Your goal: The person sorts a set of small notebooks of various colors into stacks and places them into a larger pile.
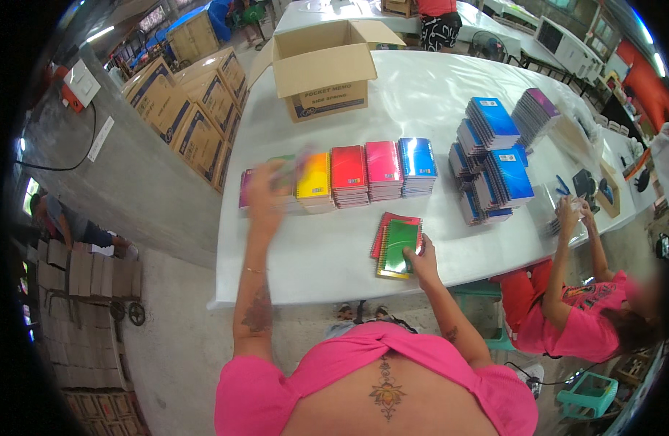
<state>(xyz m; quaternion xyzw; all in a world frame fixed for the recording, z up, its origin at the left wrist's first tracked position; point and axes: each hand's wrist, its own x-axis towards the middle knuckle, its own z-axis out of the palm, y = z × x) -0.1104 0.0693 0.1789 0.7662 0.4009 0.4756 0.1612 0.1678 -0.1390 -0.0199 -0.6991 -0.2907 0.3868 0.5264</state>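
Observation:
My right hand [424, 260] grips a small fanned bunch of spiral pocket notebooks near the front edge of the table. A green notebook [400, 241] is on top, with a yellow edge and red covers [381, 231] showing under it. My left hand [267, 195], smeared by motion, is over the left end of a row of notebook stacks, at the purple stack [246, 190] and the green stack [282, 168]. Whether its fingers hold anything is unclear. Rightward in the row stand yellow [314, 176], red [349, 171], pink [383, 167] and blue [418, 161] stacks.
An open cardboard box [327, 102] stands at the far side of the white table [312, 258]. Taller piles of blue notebooks [510, 174] and purple notebooks [535, 109] are to the right. A co-worker in pink [578, 312] handles clear plastic there. Sealed cartons [196, 123] are stacked at left.

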